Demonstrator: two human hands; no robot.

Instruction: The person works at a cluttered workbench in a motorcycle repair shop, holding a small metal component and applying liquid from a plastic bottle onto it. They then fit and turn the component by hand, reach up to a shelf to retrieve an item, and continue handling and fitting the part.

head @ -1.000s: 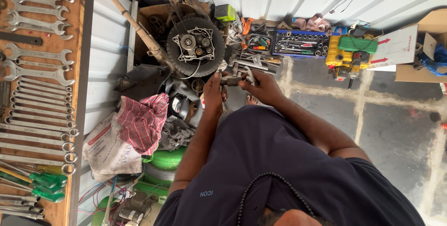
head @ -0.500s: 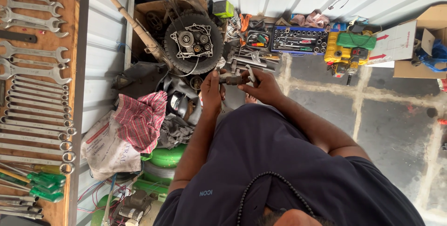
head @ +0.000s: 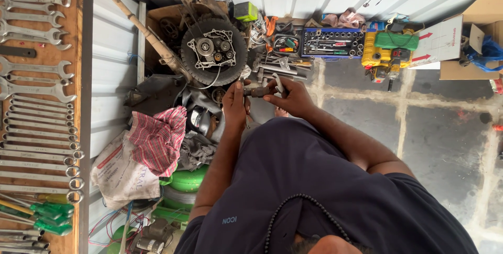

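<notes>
Hands meet over the floor (head: 450, 144): left hand (head: 236, 105) and right hand (head: 293, 97) both have fingers closed on a small metal part (head: 260, 91), steadying it. Engine (head: 214, 51) and socket set (head: 332, 43) lie near, within reach.

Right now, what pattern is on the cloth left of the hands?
Red and white checks on the cloth; the head view shows it clearly.

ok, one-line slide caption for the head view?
Both hands, left hand and right hand, grip a small metal part beside a wheel hub.
</notes>
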